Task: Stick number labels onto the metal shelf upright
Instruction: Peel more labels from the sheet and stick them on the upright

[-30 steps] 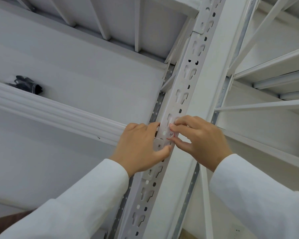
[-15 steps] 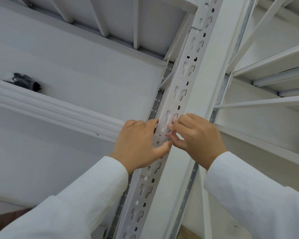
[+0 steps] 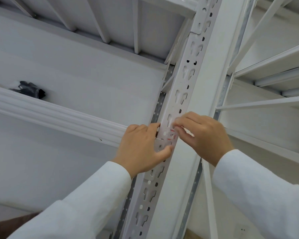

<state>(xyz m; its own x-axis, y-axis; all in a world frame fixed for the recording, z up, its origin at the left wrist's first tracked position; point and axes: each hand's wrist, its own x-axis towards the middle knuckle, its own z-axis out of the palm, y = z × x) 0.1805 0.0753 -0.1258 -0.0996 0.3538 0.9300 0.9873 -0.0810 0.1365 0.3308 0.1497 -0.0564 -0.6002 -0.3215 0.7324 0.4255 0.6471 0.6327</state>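
A white perforated metal shelf upright [image 3: 183, 87] runs diagonally through the head view. A small white number label [image 3: 170, 135] with red lines and dark print lies on its face. My left hand [image 3: 141, 149] wraps the upright from the left, its thumb pressing just below the label. My right hand [image 3: 204, 133] comes from the right, its fingertips on the label's upper right edge, blurred there. Both arms wear white sleeves.
A ribbed white shelf beam [image 3: 55, 114] crosses at the left, with a black bundle [image 3: 29, 88] lying on the shelf behind it. More white shelves and braces [image 3: 269, 66] fill the right. A wall socket [image 3: 242, 230] sits low at the right.
My right hand's fingers have shifted up and to the right off the label, so its red lines and print now show. My left hand keeps its hold on the upright.
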